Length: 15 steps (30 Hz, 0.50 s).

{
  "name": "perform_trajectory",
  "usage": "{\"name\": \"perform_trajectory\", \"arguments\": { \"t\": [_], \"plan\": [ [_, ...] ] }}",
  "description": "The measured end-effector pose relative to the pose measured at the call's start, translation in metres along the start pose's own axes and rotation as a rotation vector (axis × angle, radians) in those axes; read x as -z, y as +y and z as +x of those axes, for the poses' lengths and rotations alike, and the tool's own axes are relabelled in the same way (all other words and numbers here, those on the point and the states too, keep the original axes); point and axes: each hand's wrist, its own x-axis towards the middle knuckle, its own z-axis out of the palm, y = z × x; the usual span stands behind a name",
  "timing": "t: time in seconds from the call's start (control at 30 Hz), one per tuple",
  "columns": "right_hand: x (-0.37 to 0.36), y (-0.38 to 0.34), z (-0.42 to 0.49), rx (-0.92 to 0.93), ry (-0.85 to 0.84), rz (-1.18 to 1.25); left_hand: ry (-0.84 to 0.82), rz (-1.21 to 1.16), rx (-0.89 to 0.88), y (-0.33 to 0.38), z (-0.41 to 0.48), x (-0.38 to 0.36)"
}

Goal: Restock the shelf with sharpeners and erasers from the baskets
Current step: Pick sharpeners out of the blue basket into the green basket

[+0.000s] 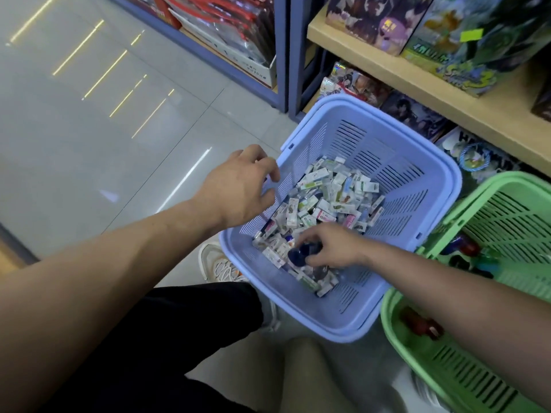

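While the blue basket [372, 150] stands on the shiny floor [89, 144] next to the wooden shelf [372, 65], both hands are over it. Lots of small boxes [328, 198] lie in a heap at the bottom of this basket, white with bits of green and pink. The right hand [334, 248] is down inside, at the near end of the heap. Its fingers are curled round a dark blue thing [301, 253] that looks round; I cannot tell just what it is. The left hand [238, 189] is up by the left rim of the basket, with its fingers loosely bent and nothing in them. A green basket [393, 329] stands close on the right, with some red things [420, 324] in it. Big picture boxes [447, 40] stand on the shelf. Near the left side of the blue basket is a pale shoe [217, 260]
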Motion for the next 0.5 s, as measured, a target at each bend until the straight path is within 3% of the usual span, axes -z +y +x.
{"name": "perform_trajectory", "arguments": {
  "t": [0.1,0.27,0.5],
  "plan": [
    [0.039,0.003,-0.038,-0.010,0.311,0.153,0.032,-0.157,-0.078,0.029,0.001,-0.008],
    [0.076,0.019,-0.091,-0.051,0.745,0.315,-0.321,-0.145,-0.073,0.056,0.028,-0.072],
    [0.075,0.041,-0.087,-0.062,0.777,0.236,-0.489,-0.112,0.051,0.066,0.059,-0.178]
  ]
}}
